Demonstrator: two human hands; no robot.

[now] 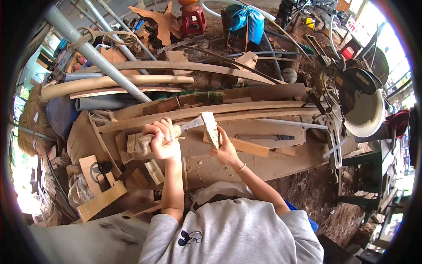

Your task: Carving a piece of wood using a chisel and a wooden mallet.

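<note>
My left hand (161, 140) is closed in a fist round the handle of a flat-bladed hand tool (192, 123). Its metal blade points right; whether it is a chisel or a scraper I cannot tell. My right hand (226, 150) grips the lower part of a small pale block (208, 119), rough and crumbly along one side. The block stands tilted upright above the workbench (206, 169), and the blade's tip meets or nearly meets its left face. My left fingers hide most of the tool's handle.
A miter saw (356, 97) stands at the right. Long wooden strips (211, 110) cross the bench behind my hands. Beyond the block lie a handsaw (263, 137) and a wooden bar (248, 146). Wood offcuts (103, 200) crowd the left; a metal pole (101, 57) slants overhead.
</note>
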